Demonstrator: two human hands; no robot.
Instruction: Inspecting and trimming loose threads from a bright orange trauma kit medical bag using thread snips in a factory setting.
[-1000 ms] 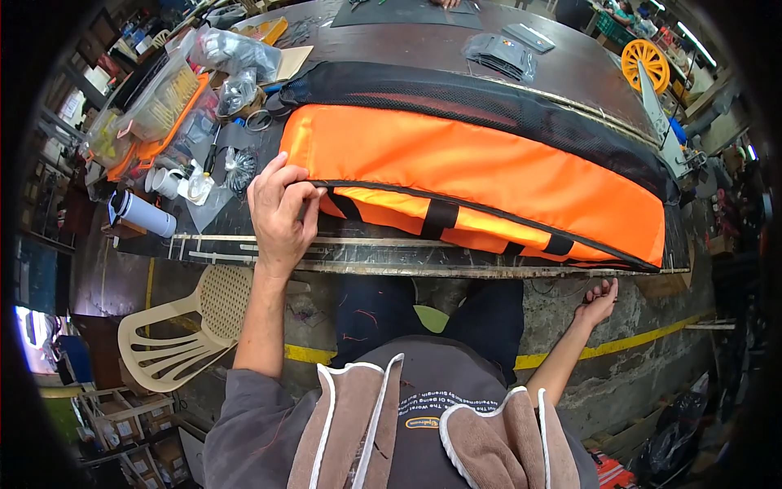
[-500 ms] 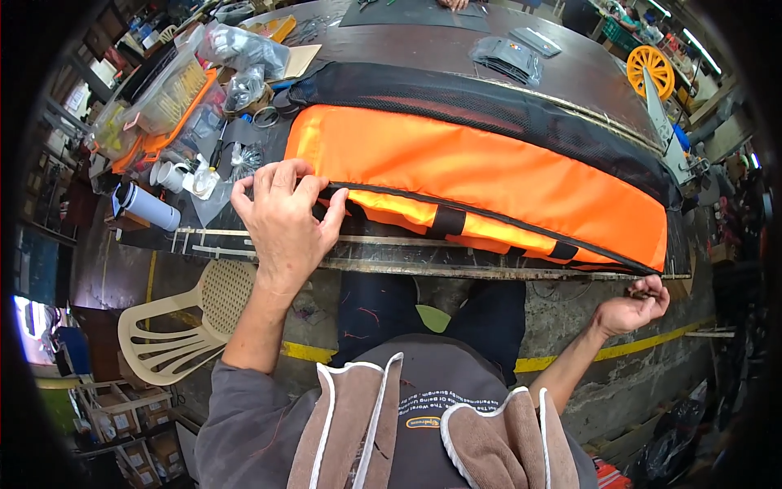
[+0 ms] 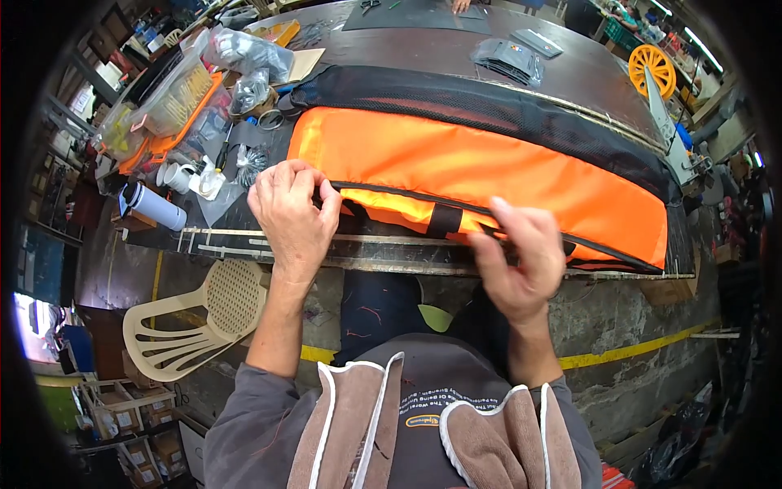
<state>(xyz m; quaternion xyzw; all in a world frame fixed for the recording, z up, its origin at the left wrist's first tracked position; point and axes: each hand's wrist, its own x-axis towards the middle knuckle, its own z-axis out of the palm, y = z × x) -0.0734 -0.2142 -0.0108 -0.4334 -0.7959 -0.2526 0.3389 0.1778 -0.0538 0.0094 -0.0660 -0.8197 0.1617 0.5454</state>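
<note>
A long orange fabric bag [image 3: 489,163] with black trim lies along the near side of the dark table. A black mesh panel [image 3: 456,94] runs along its far side. My left hand [image 3: 293,208] is closed, thumb and fingers pinching the black trim near the bag's left front corner. Over the middle of the front edge, my right hand [image 3: 525,261] is blurred by motion, its thumb and forefinger apart with nothing visible between them. Below the trim, a black strap [image 3: 445,220] crosses the brighter orange front side.
Plastic boxes [image 3: 175,102], bagged parts [image 3: 244,53] and a white tumbler [image 3: 155,205] crowd the table's left. Flat grey packages [image 3: 509,61] lie beyond the bag. A yellow wheel [image 3: 652,72] stands at far right. A beige plastic chair [image 3: 195,318] is below left.
My right hand has moved left and inward, from beyond the bag's right front corner to the middle of its front edge. My left hand stays at the left corner.
</note>
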